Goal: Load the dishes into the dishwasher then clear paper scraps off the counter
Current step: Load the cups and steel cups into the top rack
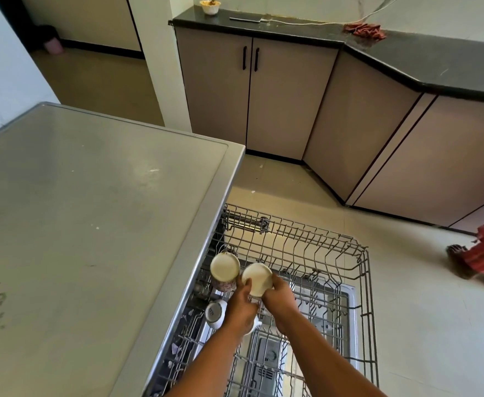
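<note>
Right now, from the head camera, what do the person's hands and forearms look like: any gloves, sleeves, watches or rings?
Both the left hand and the right hand are bare, no gloves. Both forearms are uncovered down to the frame's bottom edge, so no sleeves show. No watch, bracelet or ring is visible on either side.

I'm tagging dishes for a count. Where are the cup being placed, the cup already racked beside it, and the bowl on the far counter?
held cup (pixel 257 277): head view, upturned base.
racked cup (pixel 225 266): head view, upturned base.
bowl (pixel 210 7): head view, its side wall.
</note>
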Motion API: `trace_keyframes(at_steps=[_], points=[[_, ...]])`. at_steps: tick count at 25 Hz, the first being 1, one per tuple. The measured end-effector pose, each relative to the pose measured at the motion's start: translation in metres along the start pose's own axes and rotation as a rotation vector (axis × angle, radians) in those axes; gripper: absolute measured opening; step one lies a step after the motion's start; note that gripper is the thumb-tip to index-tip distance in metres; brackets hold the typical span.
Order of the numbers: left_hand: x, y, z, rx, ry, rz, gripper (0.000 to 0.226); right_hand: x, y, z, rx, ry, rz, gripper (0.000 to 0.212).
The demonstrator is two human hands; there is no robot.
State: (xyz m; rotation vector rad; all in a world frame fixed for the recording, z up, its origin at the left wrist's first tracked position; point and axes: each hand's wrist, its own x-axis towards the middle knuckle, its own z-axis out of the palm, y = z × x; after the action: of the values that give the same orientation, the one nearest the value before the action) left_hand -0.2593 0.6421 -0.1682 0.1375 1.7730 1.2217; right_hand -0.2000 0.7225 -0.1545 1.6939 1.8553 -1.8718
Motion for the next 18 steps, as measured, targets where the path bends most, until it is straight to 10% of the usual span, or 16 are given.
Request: trace_keyframes(at_steps=[9, 18], points=[[0.011, -0.028, -0.010, 0.081, -0.016, -0.082, 0.041, 0.008, 0.019, 0.010, -0.129, -0.140, 0.051, 0.072], [0.008, -0.003, -0.007, 0.048, 0.002, -0.053, 0.063, 0.011, 0.008, 0.005, -0.144, -0.069, -0.027, 0.071]])
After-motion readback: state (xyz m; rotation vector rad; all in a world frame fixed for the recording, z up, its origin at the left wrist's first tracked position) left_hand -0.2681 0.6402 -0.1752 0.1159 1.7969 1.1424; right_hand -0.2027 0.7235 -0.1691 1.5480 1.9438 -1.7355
